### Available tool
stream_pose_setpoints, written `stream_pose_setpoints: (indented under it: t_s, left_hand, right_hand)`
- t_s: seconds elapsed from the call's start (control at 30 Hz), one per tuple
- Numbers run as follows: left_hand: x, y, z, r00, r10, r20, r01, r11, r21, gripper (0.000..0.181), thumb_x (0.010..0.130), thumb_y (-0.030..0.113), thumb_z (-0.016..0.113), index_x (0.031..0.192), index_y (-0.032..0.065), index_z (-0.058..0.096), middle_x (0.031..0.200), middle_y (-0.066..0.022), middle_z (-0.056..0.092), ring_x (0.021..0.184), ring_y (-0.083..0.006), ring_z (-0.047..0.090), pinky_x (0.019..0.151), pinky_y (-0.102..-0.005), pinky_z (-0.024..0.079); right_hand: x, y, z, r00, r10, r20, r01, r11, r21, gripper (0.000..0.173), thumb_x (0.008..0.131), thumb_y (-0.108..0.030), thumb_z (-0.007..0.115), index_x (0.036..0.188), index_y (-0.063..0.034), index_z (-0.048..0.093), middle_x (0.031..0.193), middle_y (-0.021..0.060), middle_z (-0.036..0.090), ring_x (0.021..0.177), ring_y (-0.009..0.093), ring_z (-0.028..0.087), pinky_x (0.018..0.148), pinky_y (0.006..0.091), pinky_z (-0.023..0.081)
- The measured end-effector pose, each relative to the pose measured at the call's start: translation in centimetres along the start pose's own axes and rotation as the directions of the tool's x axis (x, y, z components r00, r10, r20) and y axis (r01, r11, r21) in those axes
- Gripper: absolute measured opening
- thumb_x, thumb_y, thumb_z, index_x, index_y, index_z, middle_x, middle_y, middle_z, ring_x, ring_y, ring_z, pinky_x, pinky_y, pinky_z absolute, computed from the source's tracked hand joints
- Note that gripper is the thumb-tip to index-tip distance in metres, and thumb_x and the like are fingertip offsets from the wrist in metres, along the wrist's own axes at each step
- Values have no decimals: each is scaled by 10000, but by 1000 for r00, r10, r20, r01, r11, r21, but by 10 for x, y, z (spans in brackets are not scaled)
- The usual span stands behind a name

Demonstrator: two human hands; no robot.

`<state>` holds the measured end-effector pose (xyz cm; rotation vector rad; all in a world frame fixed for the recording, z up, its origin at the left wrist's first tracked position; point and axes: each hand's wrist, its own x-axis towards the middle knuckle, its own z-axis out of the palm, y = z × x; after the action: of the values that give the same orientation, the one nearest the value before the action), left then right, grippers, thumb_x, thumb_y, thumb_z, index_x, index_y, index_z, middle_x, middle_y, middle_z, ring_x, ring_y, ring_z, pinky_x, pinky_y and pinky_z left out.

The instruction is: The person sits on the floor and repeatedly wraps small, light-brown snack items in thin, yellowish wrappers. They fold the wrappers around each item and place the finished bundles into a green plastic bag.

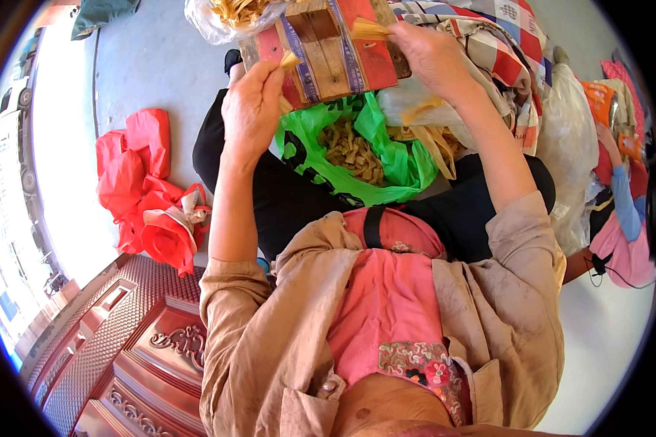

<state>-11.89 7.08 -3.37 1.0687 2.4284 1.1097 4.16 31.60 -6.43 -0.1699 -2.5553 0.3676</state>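
My left hand [254, 106] pinches a pale yellow dried strip [290, 60] at the near left edge of a wooden board [328, 54] wrapped in red and blue patterned tape. At the board's right side, my right hand [434, 57] holds a flat bundle of similar yellow strips [369, 29] between thumb and fingers. Below the board, an open green plastic bag [311, 158] holds many small brownish knotted pieces [352, 150]. Loose yellowish strips [437, 145] lie beside the bag on the right, partly over clear plastic.
A clear bag of yellow strips [240, 11] stands at the top. Red fabric bags [147, 191] lie on the floor at left, near an ornate reddish door [142, 349]. Checked cloth [486, 43] is heaped at upper right. Another person's blue sleeve [626, 202] shows at far right.
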Motion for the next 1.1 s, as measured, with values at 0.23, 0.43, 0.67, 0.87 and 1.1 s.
stream_pose_setpoints:
  t_s: [0.23,0.43,0.67,0.87,1.1]
  left_hand:
    - [-62,46,-11,952,258,-164,-281,951,-131,281,1003,201,545,1126,-16,673,987,-99,669,815,-136,631,763,-270,487]
    - [-99,62,1,735,-42,677,654,310,-690,310,1024,267,521,980,-14,647,648,-12,541,502,-73,453,469,-212,357]
    - [-115,75,-31,886,362,290,342,-87,-936,330,949,274,620,726,30,624,629,-51,542,414,-135,458,444,-241,373]
    - [-104,65,-36,902,372,219,28,457,-889,190,862,219,688,867,34,729,1490,-293,364,1406,-473,310,1104,-579,323]
    - [-115,94,-4,845,495,204,-532,821,208,204,626,83,806,802,89,703,1057,-63,662,909,-256,626,744,-350,511]
  right_hand:
    - [-26,-62,-50,952,-304,-41,303,953,-14,265,752,-189,653,1015,-157,647,802,2,607,717,164,624,567,297,512]
    - [-26,-102,-54,858,-501,-115,507,862,26,250,745,-179,659,991,-135,643,795,-9,560,684,164,589,560,279,503]
    - [-44,-88,-64,979,-200,-49,201,877,437,256,867,-133,653,1116,-72,645,780,69,591,635,238,579,594,305,475]
    - [-58,-126,-67,855,-110,507,-434,384,815,263,1009,-286,546,1021,-37,628,707,19,571,600,146,509,572,273,427]
    - [-59,-117,-60,635,-114,764,-760,81,645,502,941,-543,581,816,-57,587,551,-50,404,446,35,346,372,232,255]
